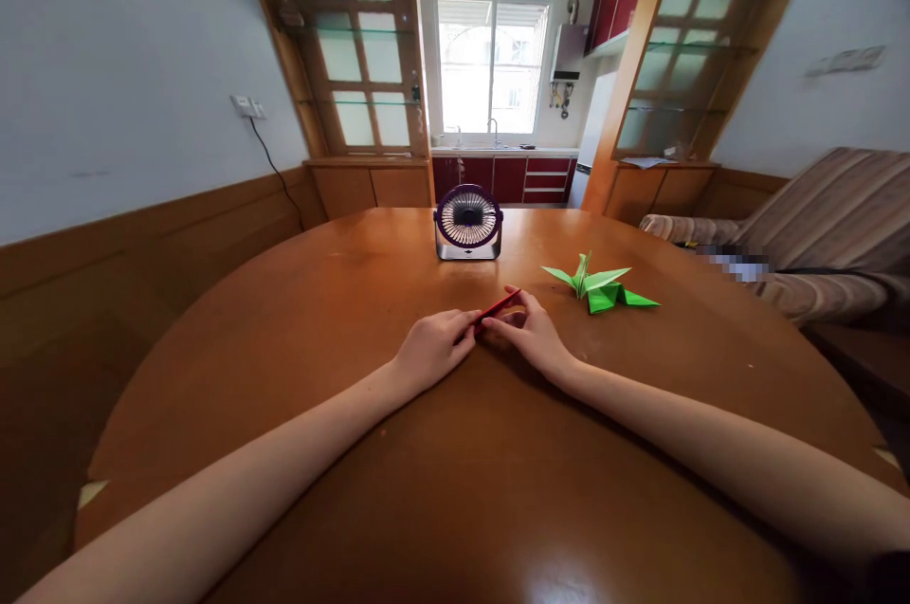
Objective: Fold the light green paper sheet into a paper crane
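Near the middle of the frame both hands meet over a round wooden table [299, 301]; the left hand [430, 350] lies knuckles up with its fingers curled in, thumb and fingertips pinched on the lower left end of a small red paper [498, 306]; the right hand [532, 331] is likewise nearly closed, its fingertips pressed on the same strip from the right side, so the paper is held between the two hands, tilted up toward the upper right, its low end at or just above the tabletop; whether it touches the wood I cannot tell; the paper looks narrow and already folded flat, so in my judgement the step in hand is an early or middle fold of a paper figure, with a crease being pinched or sharpened; the next move would seem to call for a steady grip with one hand while the other runs along the edge, keeping the layers lined up so the fold does not slip; just to the right of the hands, apart from them, lies a finished green paper crane [601, 286]; above the hands, toward the far edge of the table, a small purple desk fan [467, 223] stands upright facing the camera; a striped sofa [817, 225] fills the right edge of the frame.
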`<state>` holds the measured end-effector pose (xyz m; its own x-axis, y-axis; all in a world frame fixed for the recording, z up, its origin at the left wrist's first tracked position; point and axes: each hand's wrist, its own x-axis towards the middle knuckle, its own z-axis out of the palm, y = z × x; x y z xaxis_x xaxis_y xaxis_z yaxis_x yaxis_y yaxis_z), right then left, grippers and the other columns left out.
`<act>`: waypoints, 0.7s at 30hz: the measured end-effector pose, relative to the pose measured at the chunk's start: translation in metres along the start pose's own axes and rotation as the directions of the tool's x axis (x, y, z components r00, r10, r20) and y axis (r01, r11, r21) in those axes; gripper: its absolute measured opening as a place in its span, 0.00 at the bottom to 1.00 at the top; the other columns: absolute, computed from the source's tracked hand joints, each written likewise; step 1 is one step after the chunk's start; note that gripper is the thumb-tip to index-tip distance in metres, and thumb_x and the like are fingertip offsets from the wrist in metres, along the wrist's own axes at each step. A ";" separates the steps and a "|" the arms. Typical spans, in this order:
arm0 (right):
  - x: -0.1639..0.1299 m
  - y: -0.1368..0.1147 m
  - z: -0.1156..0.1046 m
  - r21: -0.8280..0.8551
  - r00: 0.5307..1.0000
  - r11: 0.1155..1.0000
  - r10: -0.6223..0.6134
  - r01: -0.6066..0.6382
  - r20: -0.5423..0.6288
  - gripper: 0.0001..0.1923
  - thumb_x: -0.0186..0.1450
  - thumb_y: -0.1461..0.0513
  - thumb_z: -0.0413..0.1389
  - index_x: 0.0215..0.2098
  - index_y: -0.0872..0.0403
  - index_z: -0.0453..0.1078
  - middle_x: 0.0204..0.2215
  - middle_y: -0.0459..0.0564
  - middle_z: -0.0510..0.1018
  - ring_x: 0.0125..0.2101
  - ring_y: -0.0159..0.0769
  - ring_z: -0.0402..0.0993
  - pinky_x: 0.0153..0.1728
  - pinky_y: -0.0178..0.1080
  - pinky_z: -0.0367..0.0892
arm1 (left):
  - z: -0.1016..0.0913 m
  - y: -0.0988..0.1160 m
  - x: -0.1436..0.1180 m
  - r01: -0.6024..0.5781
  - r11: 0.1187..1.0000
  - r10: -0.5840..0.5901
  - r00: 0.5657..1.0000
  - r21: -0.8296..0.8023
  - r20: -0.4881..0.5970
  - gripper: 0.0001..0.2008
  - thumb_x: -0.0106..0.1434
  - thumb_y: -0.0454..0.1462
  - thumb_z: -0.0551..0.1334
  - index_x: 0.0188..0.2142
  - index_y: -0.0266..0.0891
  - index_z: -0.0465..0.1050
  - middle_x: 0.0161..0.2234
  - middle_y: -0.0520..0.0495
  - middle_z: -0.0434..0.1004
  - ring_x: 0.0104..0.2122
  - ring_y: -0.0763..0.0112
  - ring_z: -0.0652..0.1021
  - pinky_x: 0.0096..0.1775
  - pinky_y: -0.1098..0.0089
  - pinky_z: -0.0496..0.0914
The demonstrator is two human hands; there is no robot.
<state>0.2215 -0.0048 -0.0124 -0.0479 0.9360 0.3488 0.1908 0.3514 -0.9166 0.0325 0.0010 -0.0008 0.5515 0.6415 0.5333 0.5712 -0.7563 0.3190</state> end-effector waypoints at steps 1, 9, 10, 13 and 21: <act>0.003 0.001 0.004 0.033 1.000 0.999 0.006 -0.007 0.006 0.32 0.57 0.56 0.63 0.56 0.55 0.59 0.40 0.54 0.75 0.36 0.37 0.75 0.38 0.42 0.74 | 0.000 0.002 0.000 0.026 0.999 -0.027 0.999 -0.035 -0.020 0.16 0.64 0.34 0.54 0.50 0.39 0.72 0.37 0.45 0.79 0.37 0.67 0.78 0.42 0.68 0.70; 0.016 0.002 0.019 0.029 0.998 0.999 -0.016 0.014 0.053 0.26 0.57 0.62 0.60 0.54 0.57 0.64 0.40 0.54 0.77 0.34 0.36 0.76 0.36 0.40 0.73 | -0.001 0.007 0.006 0.378 0.824 -0.459 0.882 -0.422 -0.105 0.12 0.56 0.34 0.61 0.41 0.37 0.69 0.38 0.47 0.77 0.20 0.77 0.72 0.21 0.75 0.65; 0.015 0.002 0.018 0.000 0.997 1.000 -0.028 0.028 0.068 0.22 0.58 0.63 0.59 0.50 0.58 0.68 0.38 0.54 0.78 0.33 0.36 0.76 0.36 0.41 0.73 | 0.000 0.005 0.006 0.403 0.785 -0.497 0.863 -0.471 -0.089 0.14 0.56 0.34 0.61 0.43 0.37 0.67 0.41 0.45 0.76 0.18 0.79 0.72 0.19 0.76 0.64; 0.014 0.003 0.015 -0.066 0.992 0.994 -0.084 0.091 0.093 0.13 0.58 0.63 0.58 0.41 0.56 0.74 0.37 0.53 0.80 0.31 0.36 0.76 0.36 0.40 0.72 | 0.001 -0.002 0.008 0.451 0.698 -0.549 0.836 -0.556 -0.010 0.17 0.55 0.34 0.61 0.45 0.36 0.66 0.45 0.42 0.75 0.16 0.81 0.71 0.15 0.77 0.62; 0.005 -0.005 0.015 -0.080 0.967 0.966 -0.236 0.244 0.098 0.12 0.61 0.61 0.57 0.42 0.54 0.75 0.37 0.51 0.78 0.32 0.34 0.75 0.36 0.39 0.71 | 0.002 -0.008 0.011 0.480 0.671 -0.538 0.840 -0.566 0.074 0.14 0.57 0.34 0.59 0.43 0.34 0.74 0.22 0.51 0.75 0.12 0.76 0.69 0.14 0.76 0.62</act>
<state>0.2055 -0.0015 -0.0087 -0.1875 0.8240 0.5347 0.2515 0.5665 -0.7848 0.0354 0.0141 0.0013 0.2008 0.9551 0.2180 0.3035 -0.2723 0.9131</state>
